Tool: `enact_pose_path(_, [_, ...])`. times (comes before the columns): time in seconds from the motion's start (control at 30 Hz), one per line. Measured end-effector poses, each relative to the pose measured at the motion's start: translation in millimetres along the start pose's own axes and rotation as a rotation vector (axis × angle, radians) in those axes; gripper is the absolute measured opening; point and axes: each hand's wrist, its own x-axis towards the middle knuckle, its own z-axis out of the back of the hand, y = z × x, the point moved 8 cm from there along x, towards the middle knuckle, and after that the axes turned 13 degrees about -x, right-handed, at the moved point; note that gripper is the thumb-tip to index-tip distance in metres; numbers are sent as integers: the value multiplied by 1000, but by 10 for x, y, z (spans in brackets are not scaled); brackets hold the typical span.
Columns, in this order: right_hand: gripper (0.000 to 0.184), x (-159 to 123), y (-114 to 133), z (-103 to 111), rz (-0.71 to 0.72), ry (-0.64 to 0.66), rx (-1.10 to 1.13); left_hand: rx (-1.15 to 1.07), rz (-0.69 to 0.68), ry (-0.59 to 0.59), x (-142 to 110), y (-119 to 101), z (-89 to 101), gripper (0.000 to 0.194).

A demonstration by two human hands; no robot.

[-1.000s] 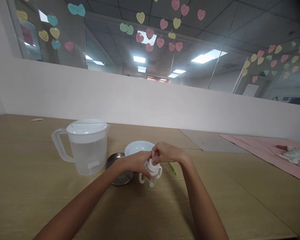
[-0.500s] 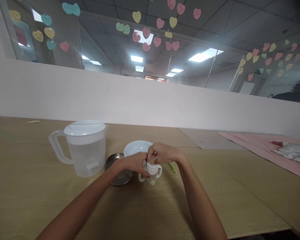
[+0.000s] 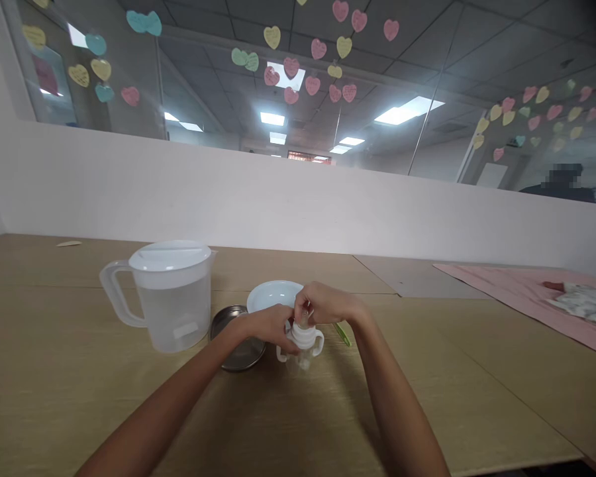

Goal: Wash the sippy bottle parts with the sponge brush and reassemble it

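Note:
A small clear baby bottle [image 3: 302, 346] with a white collar and two side handles stands on the wooden table [image 3: 79, 397]. My left hand [image 3: 265, 324] is closed round its left side. My right hand [image 3: 322, 303] pinches the teat at the top of the bottle. Both hands meet over the bottle and hide most of its upper part.
A clear lidded jug [image 3: 171, 295] of water stands to the left. A round metal lid [image 3: 236, 344] and a white bowl [image 3: 273, 295] lie just behind my hands. A green utensil [image 3: 342, 333] sticks out to the right. A pink cloth [image 3: 526, 295] covers the far right.
The bottle has gone from tilted to upright on the table. My hands stayed closed on it, the right one shifting onto the teat.

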Motion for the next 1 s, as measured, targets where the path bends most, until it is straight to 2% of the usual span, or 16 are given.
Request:
enact_pose_path(0.27, [31, 34, 23, -28, 44, 12, 31, -57, 10, 20, 8, 36, -21, 26])
enact_pose_path(0.5, [32, -29, 18, 9, -24, 3, -10, 10, 22, 35, 13, 63, -23, 26])
enact_pose_path(0.67, [16, -98, -66, 18, -141, 25, 21, 5, -28, 20, -1, -26, -12, 41])
enact_pose_path(0.8, [35, -91, -97, -9, -279, 41, -87, 56, -4, 16, -24, -50, 12, 40])
enact_pose_path(1.0, [44, -91, -1, 45, -360, 2, -239, 58, -72, 42, -6, -36, 4, 39])
